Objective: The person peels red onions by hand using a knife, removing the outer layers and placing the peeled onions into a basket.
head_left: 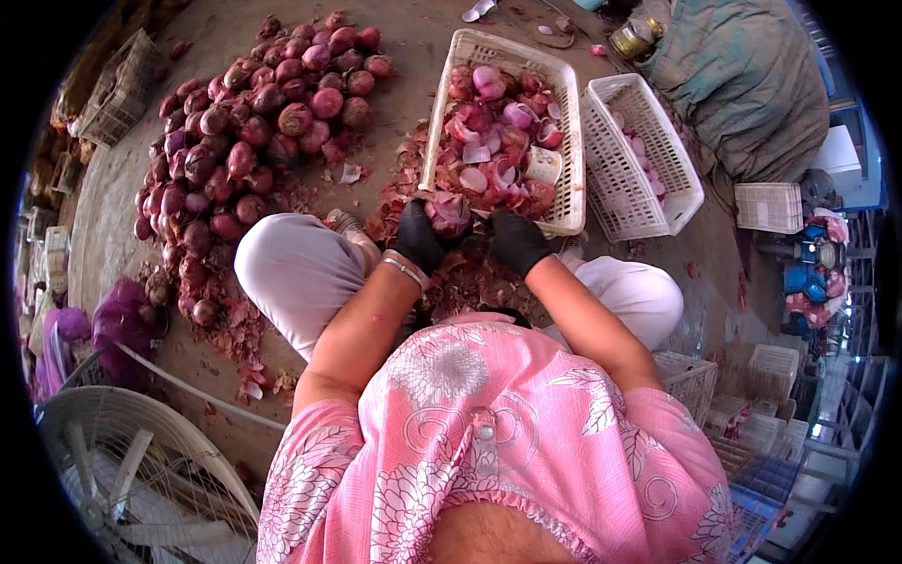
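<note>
In a black glove, my left hand (417,237) is closed around a red onion (448,213) at the near edge of a white plastic crate (438,113). My right hand (519,241), gloved in black too, is just right of the onion with its fingers curled. Whatever it grips is hidden; only a small dark shape shows by its fingertips. Inside the crate are red onions, pieces of peel and a pale cup (544,165). Loose onion skins (460,282) lie on the floor beneath both hands.
A big heap of red onions (254,122) covers the floor at the left. Another white crate (653,221) stands right of the first, holding several peeled onions (646,169). A large fan (141,399) is at the lower left, and a greenish cloth-covered bulk (752,85) at the far right.
</note>
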